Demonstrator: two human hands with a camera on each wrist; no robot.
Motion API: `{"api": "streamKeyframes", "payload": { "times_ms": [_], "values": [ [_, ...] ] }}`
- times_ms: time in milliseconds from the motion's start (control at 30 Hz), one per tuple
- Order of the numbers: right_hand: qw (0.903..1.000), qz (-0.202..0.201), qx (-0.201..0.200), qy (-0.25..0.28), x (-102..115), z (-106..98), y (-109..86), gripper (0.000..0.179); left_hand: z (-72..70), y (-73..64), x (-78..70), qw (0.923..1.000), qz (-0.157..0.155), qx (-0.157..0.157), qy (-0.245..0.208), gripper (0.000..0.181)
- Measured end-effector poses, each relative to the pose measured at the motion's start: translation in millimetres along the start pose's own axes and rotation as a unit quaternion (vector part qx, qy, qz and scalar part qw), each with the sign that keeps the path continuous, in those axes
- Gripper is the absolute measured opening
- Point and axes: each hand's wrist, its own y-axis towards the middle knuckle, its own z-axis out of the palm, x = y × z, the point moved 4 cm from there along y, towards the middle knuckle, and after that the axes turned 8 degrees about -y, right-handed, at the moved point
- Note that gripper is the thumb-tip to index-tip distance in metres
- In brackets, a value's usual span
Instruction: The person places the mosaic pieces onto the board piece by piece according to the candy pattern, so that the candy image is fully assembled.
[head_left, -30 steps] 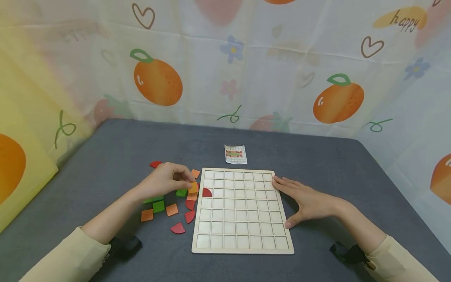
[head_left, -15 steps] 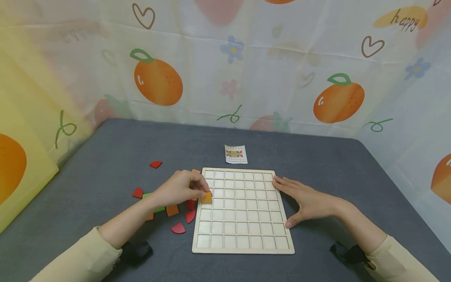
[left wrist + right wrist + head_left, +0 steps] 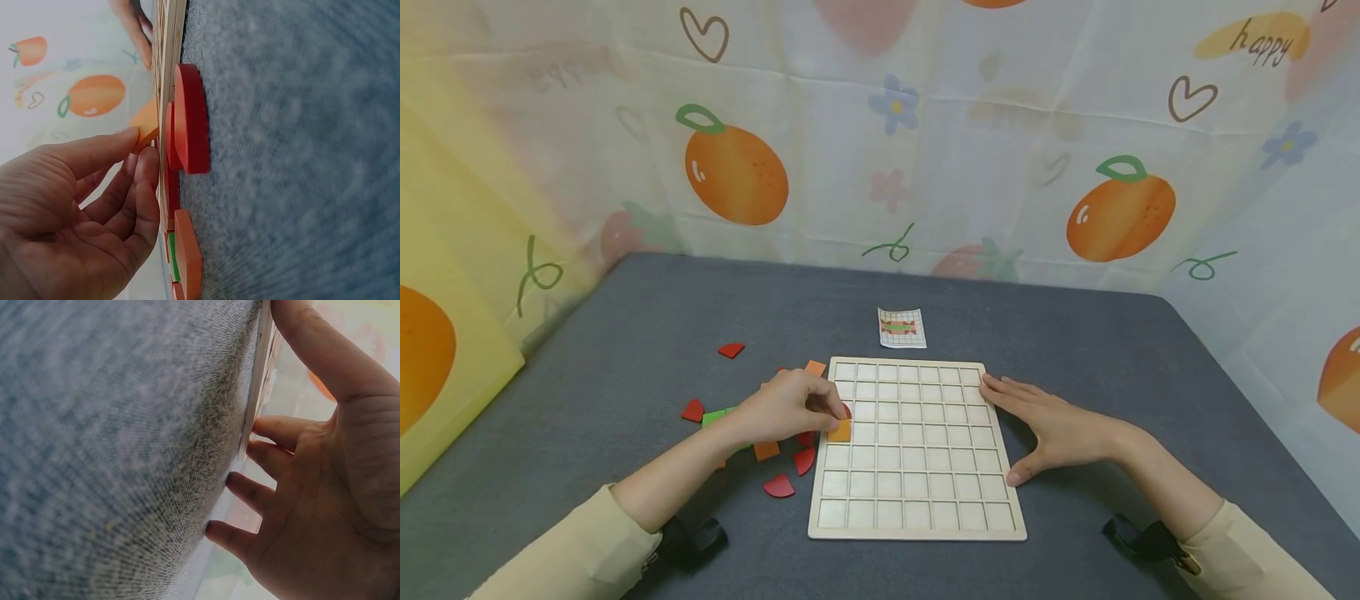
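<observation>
Left hand (image 3: 792, 406) pinching yellow tile (image 3: 841, 432) at wooden grid board's (image 3: 917, 450) nine o'clock; red quarter-circle (image 3: 847, 411) inset, tile's twelve; right hand (image 3: 1060, 429) unclenched, three-o'clock edge.

Bright yellow-orange is shown here by the small square tile (image 3: 840, 432), and it is set off by the pale cream wood of the board (image 3: 914, 483), ruled all over into squares! Strong red is carried by the rounded pieces (image 3: 778, 486), plain orange by the loose squares (image 3: 766, 451), vivid green by the side pieces (image 3: 712, 417). All are backed by a dark slate-grey table cover (image 3: 1037, 333). The white card (image 3: 902, 329) is printed with a grid and a red, orange and green motif. The white curtain (image 3: 835, 108) is patterned with oranges, strawberries, flowers and brown hearts, its left side washed yellow. Pale beige is seen on the sleeves (image 3: 565, 546), black on the wrist gear (image 3: 1138, 540).
</observation>
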Motion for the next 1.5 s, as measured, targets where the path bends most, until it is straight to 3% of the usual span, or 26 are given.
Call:
{"api": "streamKeyframes", "payload": {
  "times_ms": [400,833,1267,1500],
  "values": [
    [1.0,-0.002,-0.001,0.0,1.5,-1.4,-0.6,0.123,1.6,1.7,2.1,0.9996,0.0,-0.013,0.025,0.007],
    [1.0,0.001,-0.004,-0.005,1.6,-1.5,-0.1,0.124,2.1,1.6,-0.1,0.9997,-0.006,-0.018,0.017,0.008],
    [1.0,-0.004,-0.004,-0.003,-0.5,0.5,0.6,0.123,3.6,2.8,-1.2,0.9995,0.011,-0.017,0.026,0.006],
    [1.0,-0.005,-0.006,-0.003,-1.6,2.1,1.6,0.123,-4.5,2.4,-3.0,0.9988,0.008,-0.031,0.037,0.007]
  ]
}}
